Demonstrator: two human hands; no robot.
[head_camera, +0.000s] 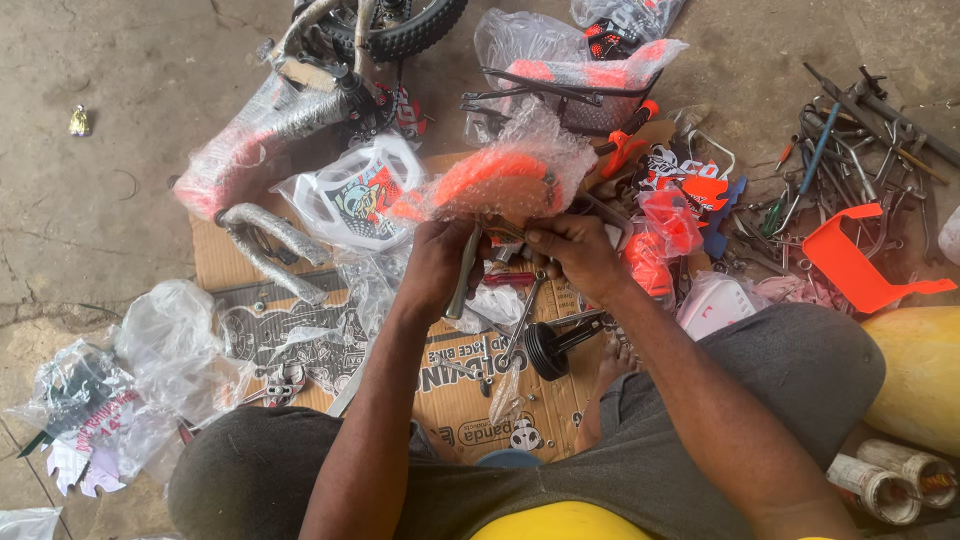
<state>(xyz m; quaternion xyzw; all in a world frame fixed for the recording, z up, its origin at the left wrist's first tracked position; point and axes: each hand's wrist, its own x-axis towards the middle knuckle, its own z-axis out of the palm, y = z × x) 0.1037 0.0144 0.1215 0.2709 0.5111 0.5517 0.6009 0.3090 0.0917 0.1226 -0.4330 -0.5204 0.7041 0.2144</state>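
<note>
Bare grey concrete floor (120, 200), cracked. Spread flat on it, a brown printed cardboard sheet (470, 390). Heaped at right on the concrete, grey metal spanners and hand tools (860, 140). At left, crumpled clear plastic bags (170, 350). Upper left, a small gold foil wrapper (79, 121).

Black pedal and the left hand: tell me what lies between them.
In the head view, a spanner lies slanted on the cardboard between the black pedal and the left hand, with clear plastic wrap beside it.
</note>
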